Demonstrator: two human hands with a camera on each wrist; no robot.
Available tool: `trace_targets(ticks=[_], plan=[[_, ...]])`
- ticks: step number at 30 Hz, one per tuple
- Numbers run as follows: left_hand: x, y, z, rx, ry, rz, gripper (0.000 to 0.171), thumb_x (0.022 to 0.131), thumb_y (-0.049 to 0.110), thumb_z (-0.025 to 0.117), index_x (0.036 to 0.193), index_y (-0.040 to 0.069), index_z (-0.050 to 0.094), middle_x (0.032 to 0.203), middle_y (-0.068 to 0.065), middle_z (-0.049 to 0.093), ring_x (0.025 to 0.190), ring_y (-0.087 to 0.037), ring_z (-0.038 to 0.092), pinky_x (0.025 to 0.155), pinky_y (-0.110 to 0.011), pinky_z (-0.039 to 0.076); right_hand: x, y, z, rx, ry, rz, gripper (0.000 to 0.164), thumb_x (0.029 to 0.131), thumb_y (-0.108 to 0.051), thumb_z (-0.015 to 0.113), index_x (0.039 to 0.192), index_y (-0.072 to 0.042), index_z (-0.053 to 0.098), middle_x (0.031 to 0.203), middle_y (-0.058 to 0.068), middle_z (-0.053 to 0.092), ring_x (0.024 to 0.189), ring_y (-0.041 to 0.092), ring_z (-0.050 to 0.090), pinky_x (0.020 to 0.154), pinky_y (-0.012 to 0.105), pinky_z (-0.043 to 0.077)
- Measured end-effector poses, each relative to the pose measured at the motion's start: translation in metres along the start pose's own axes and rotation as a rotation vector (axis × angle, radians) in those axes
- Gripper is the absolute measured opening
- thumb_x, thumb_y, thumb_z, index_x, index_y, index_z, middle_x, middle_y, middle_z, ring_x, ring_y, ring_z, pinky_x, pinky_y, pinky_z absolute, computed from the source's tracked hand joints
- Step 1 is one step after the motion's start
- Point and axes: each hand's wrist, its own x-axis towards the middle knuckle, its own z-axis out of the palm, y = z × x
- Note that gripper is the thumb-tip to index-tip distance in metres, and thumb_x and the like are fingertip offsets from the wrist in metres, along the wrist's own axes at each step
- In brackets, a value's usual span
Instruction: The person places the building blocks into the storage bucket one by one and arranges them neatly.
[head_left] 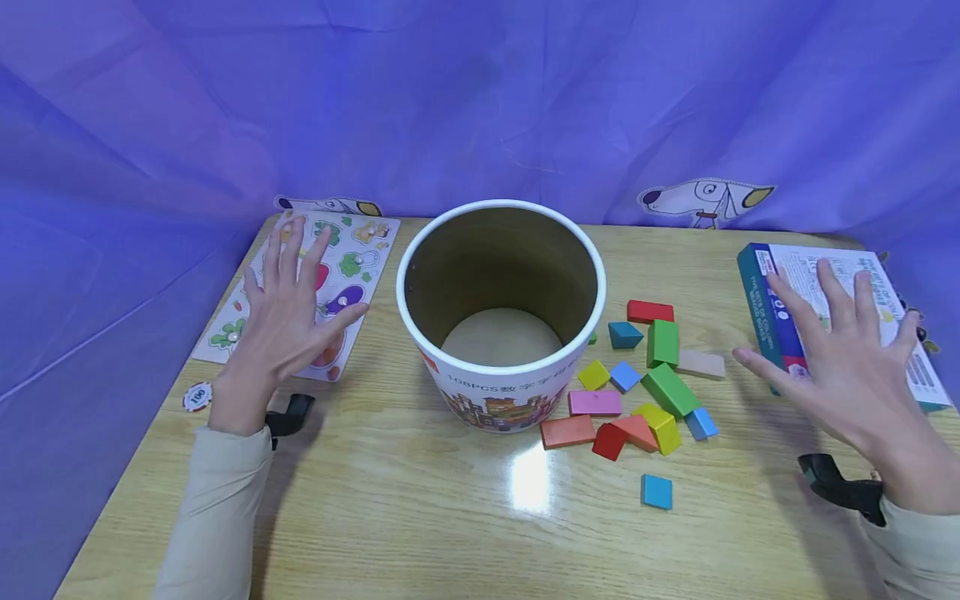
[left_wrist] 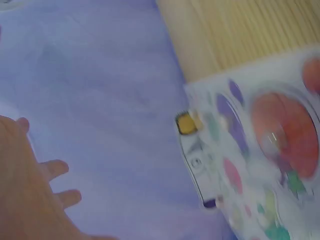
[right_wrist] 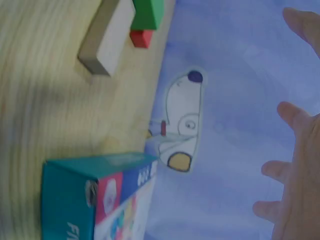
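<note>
My left hand [head_left: 281, 333] is spread with straight fingers above a vegetable puzzle board [head_left: 375, 237] at the table's left, holding nothing. Across the table, my right hand [head_left: 855, 367] also has its fingers spread, over a teal and white box [head_left: 761, 304], and nothing is in it. Between the hands stands a large white bucket [head_left: 501, 379], upright, its bare bottom showing inside. Right of the bucket lie loose coloured blocks, among them a green block [head_left: 671, 390], a pink block [head_left: 595, 403] and a blue square block [head_left: 657, 492].
A round poker chip [head_left: 197, 397] lies near the left table edge. A natural wood block [head_left: 701, 364] lies at the right of the pile. Behind the wooden table [head_left: 360, 500] hangs a blue-purple cloth [head_left: 480, 100], with dog stickers [head_left: 705, 200] along the back edge.
</note>
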Motion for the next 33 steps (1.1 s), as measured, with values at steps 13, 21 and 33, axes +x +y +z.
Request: trace_targets(ticks=[13,21,33], plan=[[-0.004,0.069,-0.017,-0.916,-0.042,0.310,0.088,0.090,0.069,0.046,0.157,0.022,0.012,0.161,-0.005,0.020,0.148,-0.027,0.019,0.113,-0.062,0.021,-0.004,-0.034,0.025,0.283,0.005,-0.310,0.070,0.081,-0.029,0.078,0.143,-0.020,0.048,0.152,0.014,0.037,0.139,0.042,0.031,0.103,0.072,0.024],[-0.002,0.101,-0.006,-1.076,-0.142,0.282,0.086,0.091,0.055,0.058,0.156,0.019,0.014,0.159,-0.002,0.019,0.146,-0.025,0.019,0.113,-0.056,0.024,-0.013,-0.039,0.047,0.325,-0.079,-0.373,0.053,0.076,-0.017,0.083,0.125,-0.014,0.062,0.123,0.003,0.056,0.105,0.017,0.055,0.089,0.002,0.033],[0.002,0.102,0.005,-1.172,-0.214,0.252,0.080,0.093,0.032,0.056,0.155,0.018,0.008,0.158,-0.003,0.018,0.144,-0.027,0.022,0.109,-0.067,0.030,-0.016,-0.034,0.061,0.346,-0.065,-0.362,0.060,0.071,-0.004,0.084,0.125,-0.009,0.060,0.116,0.003,0.060,0.093,-0.001,0.055,0.081,0.005,0.043]])
